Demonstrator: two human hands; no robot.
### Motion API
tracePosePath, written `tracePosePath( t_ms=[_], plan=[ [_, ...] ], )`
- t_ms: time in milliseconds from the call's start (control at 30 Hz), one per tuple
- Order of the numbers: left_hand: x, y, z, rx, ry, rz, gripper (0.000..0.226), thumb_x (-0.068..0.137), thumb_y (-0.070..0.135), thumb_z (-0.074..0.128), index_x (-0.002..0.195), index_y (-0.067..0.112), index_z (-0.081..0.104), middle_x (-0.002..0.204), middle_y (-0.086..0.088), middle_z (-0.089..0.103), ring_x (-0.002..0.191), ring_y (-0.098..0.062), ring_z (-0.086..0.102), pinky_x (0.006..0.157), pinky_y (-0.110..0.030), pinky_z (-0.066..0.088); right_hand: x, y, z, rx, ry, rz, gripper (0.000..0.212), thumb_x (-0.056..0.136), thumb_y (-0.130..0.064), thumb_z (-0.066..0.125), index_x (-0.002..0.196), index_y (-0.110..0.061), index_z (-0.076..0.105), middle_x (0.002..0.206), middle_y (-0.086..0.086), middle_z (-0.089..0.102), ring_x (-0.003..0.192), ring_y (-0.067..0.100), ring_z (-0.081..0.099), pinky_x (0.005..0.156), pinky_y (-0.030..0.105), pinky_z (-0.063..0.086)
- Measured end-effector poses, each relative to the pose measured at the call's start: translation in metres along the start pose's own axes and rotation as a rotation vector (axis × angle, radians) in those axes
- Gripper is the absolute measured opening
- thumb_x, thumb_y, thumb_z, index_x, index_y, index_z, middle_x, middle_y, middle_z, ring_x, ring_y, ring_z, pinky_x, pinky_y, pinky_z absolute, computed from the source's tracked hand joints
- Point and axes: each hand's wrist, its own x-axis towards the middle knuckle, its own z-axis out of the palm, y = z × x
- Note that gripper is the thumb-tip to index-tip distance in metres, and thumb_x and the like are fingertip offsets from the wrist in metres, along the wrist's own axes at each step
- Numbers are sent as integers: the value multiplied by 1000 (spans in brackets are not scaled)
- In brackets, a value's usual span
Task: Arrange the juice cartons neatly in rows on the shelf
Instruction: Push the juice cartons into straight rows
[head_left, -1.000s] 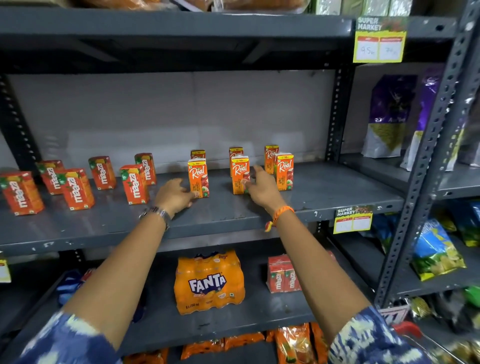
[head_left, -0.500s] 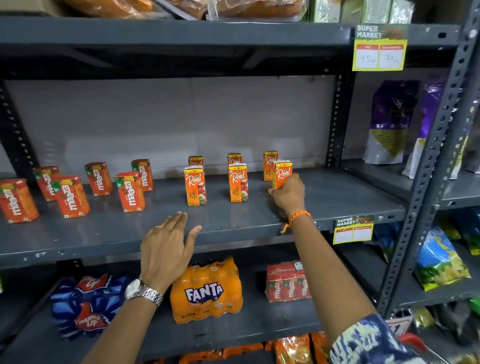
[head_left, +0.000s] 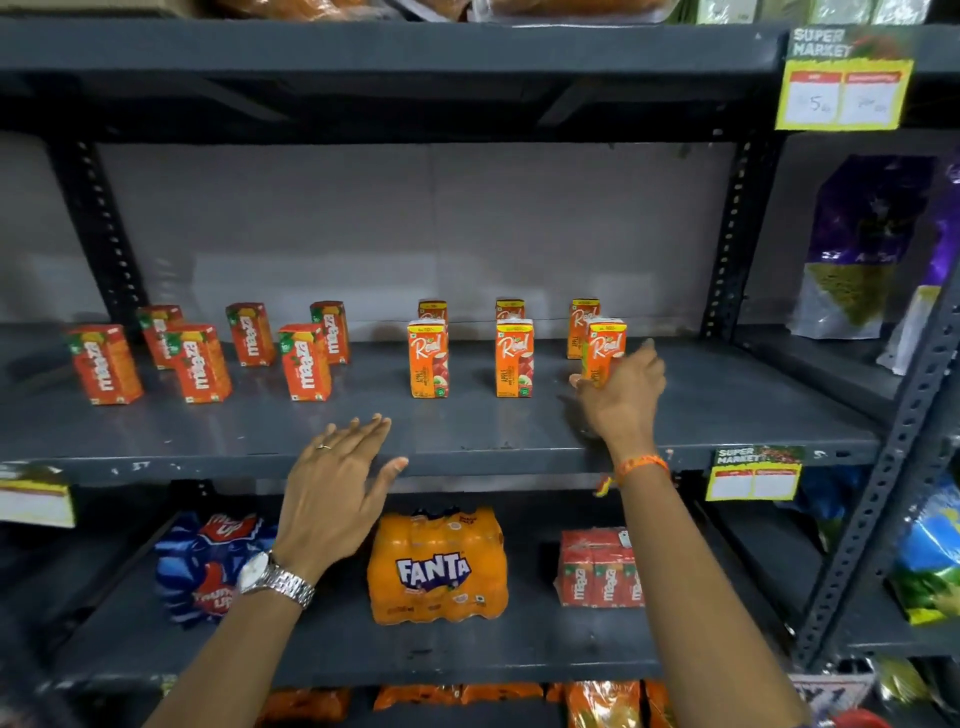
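On the grey middle shelf (head_left: 467, 431) stand two groups of small cartons. Several red Maaza cartons (head_left: 200, 364) fill the left part in two loose rows. Orange Real cartons stand in two rows to the right: a front left one (head_left: 428, 358), a front middle one (head_left: 514, 358), three behind. My right hand (head_left: 623, 395) grips the front right Real carton (head_left: 605, 348), which stands on the shelf. My left hand (head_left: 337, 488) hovers open, fingers spread, in front of the shelf edge, touching nothing.
The shelf below holds a Fanta pack (head_left: 439, 566), a blue Thums Up pack (head_left: 213, 566) and a red Maaza multipack (head_left: 597, 569). Purple bags (head_left: 862, 244) fill the rack to the right, past a perforated upright (head_left: 732, 244). Price tags (head_left: 753, 473) hang on the shelf edges.
My left hand let go of the front left Real carton and drew back below the shelf edge. My right hand moved from the middle carton to the front right one.
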Motion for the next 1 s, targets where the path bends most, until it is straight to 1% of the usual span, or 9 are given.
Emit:
tracePosePath(
  t_ms=[100, 200, 267, 400, 500, 567, 633, 800, 1000],
  plan=[
    [-16, -32, -12, -17, 44, 44, 63, 99, 56, 30, 141, 19, 57, 144, 1, 58, 134, -17, 54, 114, -34, 33, -49, -24, 16, 76, 131, -175, 91, 88, -36, 67, 152, 2, 14, 153, 23, 29, 143, 38, 27, 118, 41, 23],
    [-21, -64, -28, -112, 111, 20, 51, 99, 49, 40, 131, 21, 67, 133, 4, 67, 122, -14, 63, 103, -31, 45, -103, -59, 50, 71, 120, -393, 74, 99, -46, 44, 154, -4, 17, 160, 18, 26, 149, 31, 23, 122, 42, 20],
    [-20, -85, -38, -208, 203, -30, 43, 99, 44, 46, 120, 19, 73, 120, 2, 74, 108, -15, 70, 94, -32, 54, -131, -82, 75, 1, 84, -533, 69, 100, -50, 35, 153, -6, 26, 159, 15, 33, 147, 29, 30, 121, 44, 27],
    [-6, -128, -54, -247, 361, -270, 24, 95, 24, 60, 110, 10, 73, 93, -7, 76, 81, -23, 70, 79, -36, 55, -165, -117, 118, -130, 4, -695, 60, 100, -51, 32, 143, -11, 45, 150, 10, 47, 138, 27, 44, 111, 45, 40],
    [19, -160, -61, -275, 266, -434, 19, 88, 14, 66, 104, 4, 68, 99, -17, 72, 92, -35, 67, 86, -43, 53, -175, -127, 137, -235, -4, -734, 54, 100, -50, 31, 124, -13, 63, 136, 8, 61, 126, 26, 56, 98, 41, 49],
    [38, -175, -63, -306, 192, -485, 17, 86, 12, 67, 98, 0, 68, 102, -22, 70, 96, -39, 65, 88, -45, 51, -179, -123, 142, -325, 18, -753, 50, 101, -48, 35, 101, -14, 72, 113, 7, 72, 104, 26, 67, 82, 38, 52],
    [54, -183, -60, -344, 133, -548, 18, 87, 16, 68, 96, 0, 69, 103, -23, 70, 99, -40, 65, 90, -44, 51, -178, -119, 144, -377, 53, -757, 49, 100, -46, 37, 89, -15, 74, 96, 5, 76, 86, 25, 70, 72, 36, 51],
    [78, -195, -46, -408, 88, -726, 42, 78, 27, 82, 109, 2, 68, 113, -20, 69, 105, -37, 66, 93, -46, 55, -180, -118, 150, -407, 111, -765, 46, 100, -42, 39, 93, -17, 77, 99, 3, 78, 89, 21, 72, 73, 35, 52],
    [87, -197, -37, -400, 144, -758, 50, 72, 30, 88, 109, 2, 69, 111, -20, 72, 103, -37, 69, 87, -45, 58, -182, -119, 149, -408, 143, -765, 43, 99, -39, 41, 96, -16, 78, 101, 2, 78, 94, 20, 73, 77, 35, 53]
  ],
)
